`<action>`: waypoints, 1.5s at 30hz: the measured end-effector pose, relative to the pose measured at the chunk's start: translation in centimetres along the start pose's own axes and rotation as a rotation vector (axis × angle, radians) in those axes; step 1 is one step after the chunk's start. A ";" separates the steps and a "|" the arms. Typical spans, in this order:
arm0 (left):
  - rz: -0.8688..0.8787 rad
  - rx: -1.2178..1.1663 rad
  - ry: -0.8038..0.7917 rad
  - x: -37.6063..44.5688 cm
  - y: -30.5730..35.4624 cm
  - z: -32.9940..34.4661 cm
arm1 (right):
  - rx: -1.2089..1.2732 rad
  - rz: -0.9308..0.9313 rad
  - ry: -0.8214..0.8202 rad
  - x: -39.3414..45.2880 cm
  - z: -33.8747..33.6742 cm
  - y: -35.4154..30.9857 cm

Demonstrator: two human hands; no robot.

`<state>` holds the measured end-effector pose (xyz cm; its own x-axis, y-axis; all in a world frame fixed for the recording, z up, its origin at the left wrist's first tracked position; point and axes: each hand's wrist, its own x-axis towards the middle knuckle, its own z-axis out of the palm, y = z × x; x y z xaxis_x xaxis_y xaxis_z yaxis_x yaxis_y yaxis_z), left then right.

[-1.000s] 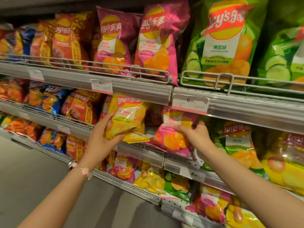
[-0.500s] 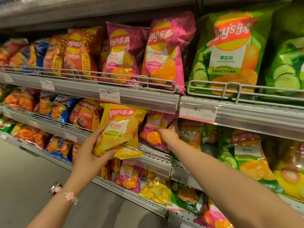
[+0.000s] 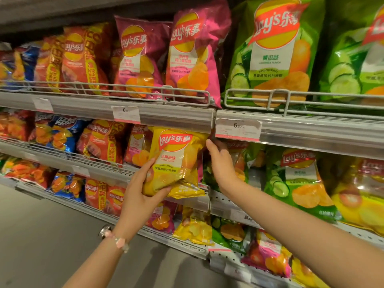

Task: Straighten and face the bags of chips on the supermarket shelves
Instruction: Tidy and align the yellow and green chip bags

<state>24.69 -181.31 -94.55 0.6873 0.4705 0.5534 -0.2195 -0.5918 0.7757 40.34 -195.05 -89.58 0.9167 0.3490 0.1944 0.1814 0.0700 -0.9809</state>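
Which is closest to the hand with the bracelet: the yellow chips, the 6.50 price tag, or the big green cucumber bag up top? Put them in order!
From the left hand:
1. Yellow bag, gripped in it.
2. 6.50 price tag, up and right on the shelf edge.
3. Big green cucumber bag, top shelf, far right.

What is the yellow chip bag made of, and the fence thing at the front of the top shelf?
The yellow chip bag, gripped by the left hand, looks like thin glossy plastic film: it crinkles and catches the light. The fence, a wire rail, seems to be metal rod with a pale coating, judging by its thin, stiff bars. The shelf edge looks like shiny metal or clear plastic strip; hard to tell.
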 end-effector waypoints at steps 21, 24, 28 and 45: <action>-0.575 -0.567 -0.659 4.0 8.5 14.5 | 0.094 0.203 -0.025 -7.4 -17.4 -0.3; -0.561 -0.553 -0.749 3.2 10.1 17.9 | 0.071 0.206 0.051 -9.1 -20.6 -0.5; -0.507 -0.599 -0.822 2.2 12.2 21.9 | -0.025 0.230 0.181 -10.5 -24.8 -1.2; 0.712 0.675 -0.848 -3.9 14.5 35.3 | -0.128 0.146 0.637 -12.6 -45.8 -3.3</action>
<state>43.22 -214.81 -96.20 0.8403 -0.4944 0.2223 -0.4965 -0.8666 -0.0505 44.48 -242.52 -88.84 0.9590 -0.2771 0.0596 0.0444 -0.0610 -0.9971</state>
